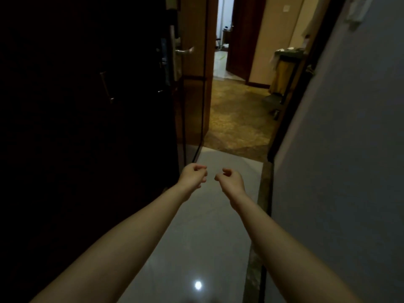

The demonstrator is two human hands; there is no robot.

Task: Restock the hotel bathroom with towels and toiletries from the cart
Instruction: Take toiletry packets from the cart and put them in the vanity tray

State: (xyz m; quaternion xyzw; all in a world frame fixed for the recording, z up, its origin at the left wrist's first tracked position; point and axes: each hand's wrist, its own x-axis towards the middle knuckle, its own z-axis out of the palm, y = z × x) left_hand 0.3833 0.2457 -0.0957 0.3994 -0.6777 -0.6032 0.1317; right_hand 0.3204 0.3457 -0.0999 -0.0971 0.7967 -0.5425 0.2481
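Both arms reach forward over glossy tile floor (196, 237), left hand (193, 176) and right hand (231, 179) near each other, fingers loosely curled, holding nothing. Housekeeping cart (284, 68) well apart from both hands, far right on corridor carpet (236, 119), partly hidden by grey wall (349, 149)

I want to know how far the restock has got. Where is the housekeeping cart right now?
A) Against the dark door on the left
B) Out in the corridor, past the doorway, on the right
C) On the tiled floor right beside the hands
B: the cart stands on the corridor carpet beyond the doorway at the right, well ahead of the left hand and right hand, which hold nothing.
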